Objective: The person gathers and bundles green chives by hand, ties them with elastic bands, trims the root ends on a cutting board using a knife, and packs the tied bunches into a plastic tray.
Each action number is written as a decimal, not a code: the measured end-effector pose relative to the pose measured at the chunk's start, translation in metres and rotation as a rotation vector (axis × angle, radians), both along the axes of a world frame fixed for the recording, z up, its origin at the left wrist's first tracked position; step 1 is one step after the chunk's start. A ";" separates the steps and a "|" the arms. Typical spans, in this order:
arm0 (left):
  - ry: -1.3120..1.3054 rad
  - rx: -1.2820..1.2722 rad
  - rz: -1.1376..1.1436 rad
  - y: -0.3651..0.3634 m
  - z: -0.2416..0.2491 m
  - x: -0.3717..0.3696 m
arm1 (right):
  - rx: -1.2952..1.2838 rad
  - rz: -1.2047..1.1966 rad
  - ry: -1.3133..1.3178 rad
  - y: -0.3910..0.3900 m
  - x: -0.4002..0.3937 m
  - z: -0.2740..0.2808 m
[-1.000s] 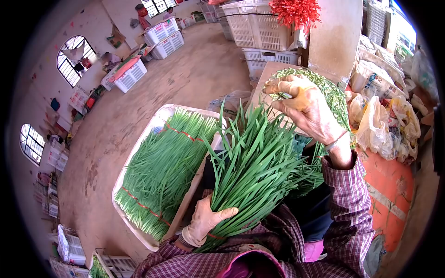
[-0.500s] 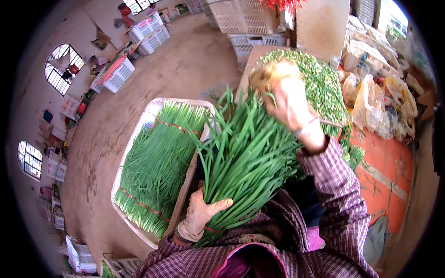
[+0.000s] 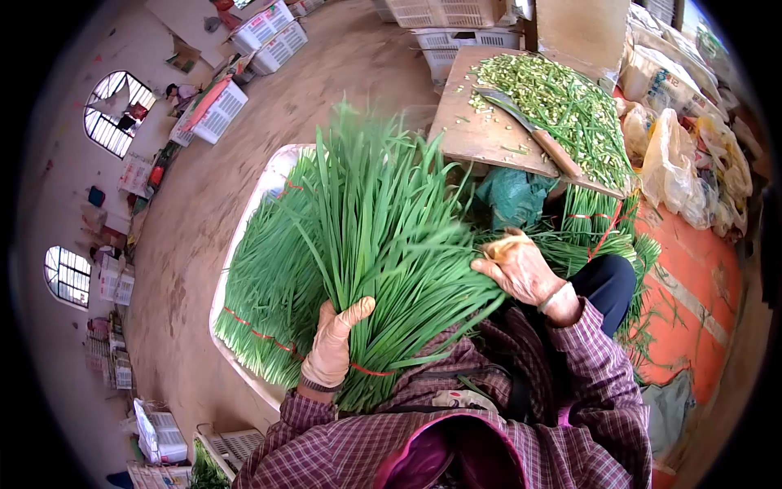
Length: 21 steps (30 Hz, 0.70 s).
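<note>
My left hand (image 3: 332, 342), in a pale glove, is wrapped round the lower part of a large bunch of long green leaves (image 3: 391, 244) with a red band near its base. The bunch fans upward and to the right over my lap. At its right edge, my right hand (image 3: 521, 273) is closed on the leaf edge, its fingertips partly hidden. Left of the bunch, a white crate (image 3: 242, 231) holds more banded green stalks (image 3: 269, 285). A knife (image 3: 529, 130) with a wooden handle lies on a board (image 3: 464, 130) beside chopped green pieces (image 3: 570, 106).
Under the board is a green plastic bag (image 3: 515, 196). Banded bundles (image 3: 595, 213) lie on the orange floor cover (image 3: 688, 281) at right, with plastic bags (image 3: 672, 167) behind. White crates (image 3: 464, 39) are stacked beyond the board. A person sits far back at left.
My right hand has moved down from the board to the bunch's right edge, uncovering the knife. The bunch has swung upward and left over the white crate.
</note>
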<state>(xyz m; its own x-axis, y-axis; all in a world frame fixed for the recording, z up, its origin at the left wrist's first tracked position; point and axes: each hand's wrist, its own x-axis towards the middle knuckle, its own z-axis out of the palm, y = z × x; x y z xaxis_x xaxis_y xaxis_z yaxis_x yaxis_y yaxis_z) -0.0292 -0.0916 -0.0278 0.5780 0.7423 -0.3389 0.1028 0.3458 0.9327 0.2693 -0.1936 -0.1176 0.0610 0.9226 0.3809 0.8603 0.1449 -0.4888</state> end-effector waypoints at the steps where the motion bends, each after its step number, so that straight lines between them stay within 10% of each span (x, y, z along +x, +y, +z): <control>1: -0.012 -0.008 0.036 0.002 -0.007 -0.002 | -0.008 0.018 0.050 -0.005 -0.001 -0.008; 11: 0.074 0.178 0.023 -0.001 0.018 0.010 | 0.366 -0.389 -0.042 -0.030 0.032 0.088; 13: 0.175 0.459 0.007 0.010 0.016 0.006 | 0.251 -0.476 0.357 -0.042 0.007 0.096; 14: 0.373 1.175 -0.289 0.036 0.002 -0.013 | 0.241 -0.431 0.388 -0.047 -0.005 0.088; 18: -0.120 0.518 -0.258 0.044 0.046 0.041 | 0.103 -0.050 1.090 -0.042 -0.080 0.029; 21: -0.154 0.338 -0.414 0.024 0.086 0.084 | 0.038 0.071 0.878 -0.012 -0.104 0.024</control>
